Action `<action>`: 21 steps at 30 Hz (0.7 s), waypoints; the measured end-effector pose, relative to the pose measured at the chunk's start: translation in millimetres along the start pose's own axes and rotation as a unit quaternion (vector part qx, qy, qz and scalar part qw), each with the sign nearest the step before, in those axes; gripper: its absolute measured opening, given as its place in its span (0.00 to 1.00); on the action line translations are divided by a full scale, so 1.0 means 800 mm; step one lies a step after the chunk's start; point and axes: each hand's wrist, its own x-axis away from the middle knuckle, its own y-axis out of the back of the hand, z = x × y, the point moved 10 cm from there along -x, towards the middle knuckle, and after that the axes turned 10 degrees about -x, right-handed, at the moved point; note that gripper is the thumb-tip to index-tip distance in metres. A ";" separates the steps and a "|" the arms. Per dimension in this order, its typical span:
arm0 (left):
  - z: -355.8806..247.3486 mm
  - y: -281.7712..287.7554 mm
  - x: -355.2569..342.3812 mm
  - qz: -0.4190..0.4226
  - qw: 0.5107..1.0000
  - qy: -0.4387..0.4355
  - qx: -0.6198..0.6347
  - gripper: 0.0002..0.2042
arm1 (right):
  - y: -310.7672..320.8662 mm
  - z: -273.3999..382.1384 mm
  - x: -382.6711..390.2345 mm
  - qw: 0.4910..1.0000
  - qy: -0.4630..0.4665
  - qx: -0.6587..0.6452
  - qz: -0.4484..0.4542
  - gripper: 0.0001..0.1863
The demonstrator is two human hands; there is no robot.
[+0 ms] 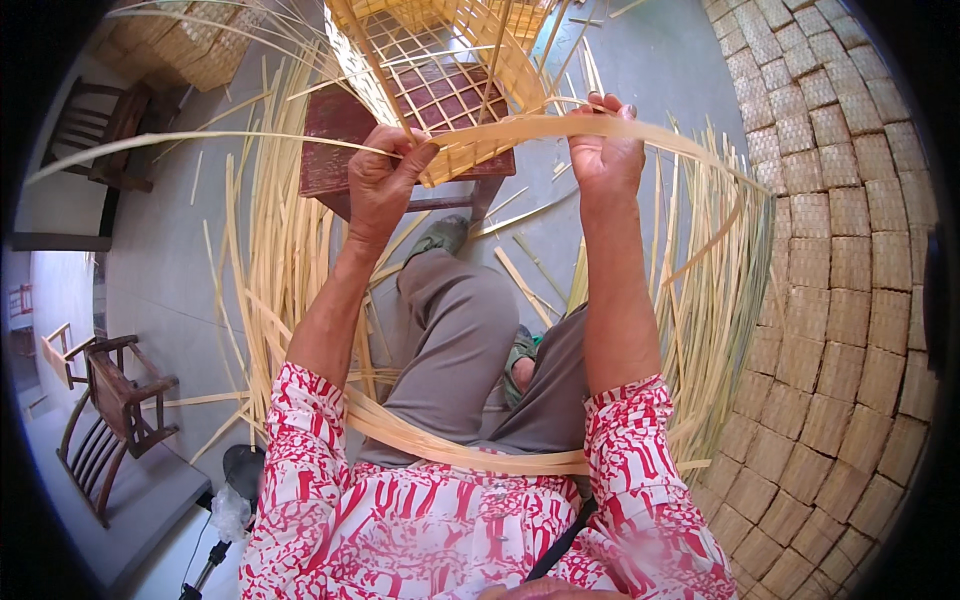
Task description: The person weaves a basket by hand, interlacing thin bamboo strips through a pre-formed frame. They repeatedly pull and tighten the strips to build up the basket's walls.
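Observation:
A partly woven open-lattice bamboo basket (445,60) rests on a red wooden stool (330,130), with loose strip ends sticking out around it. My left hand (390,175) pinches the basket's near left corner, where a thin pale strip runs out to the left. My right hand (607,160) is raised at the right of the basket, fingers closed on a wide flat bamboo strip (680,142) that arches from the near corner out to the right and bends down. More strips (480,452) lie across my lap.
Long loose bamboo strips (715,320) lie on the grey floor (200,300) either side of my legs. Stacked woven bundles (840,300) line the right. Wooden chairs (115,390) stand at the left, with more basketwork (190,40) at the back left and a black stand (210,565) at the lower left.

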 end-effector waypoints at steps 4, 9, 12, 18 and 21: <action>0.010 0.010 -0.002 -0.027 1.000 0.013 -0.002 0.05 | 0.015 -0.014 -0.005 0.996 -0.037 -0.046 -0.069 0.16; 0.001 0.007 -0.003 -0.067 0.996 0.014 -0.060 0.05 | 0.031 -0.019 -0.003 0.990 -0.092 -0.088 -0.063 0.19; -0.006 0.012 -0.006 -0.076 0.992 -0.002 -0.104 0.05 | 0.010 -0.013 0.029 0.991 -0.096 -0.079 -0.042 0.18; -0.006 0.011 -0.007 -0.082 0.988 -0.015 -0.129 0.05 | 0.031 -0.019 0.005 0.980 -0.118 -0.121 -0.102 0.09; -0.008 0.012 -0.010 -0.089 0.992 0.017 -0.093 0.05 | 0.030 -0.014 0.002 0.982 -0.130 -0.105 -0.083 0.11</action>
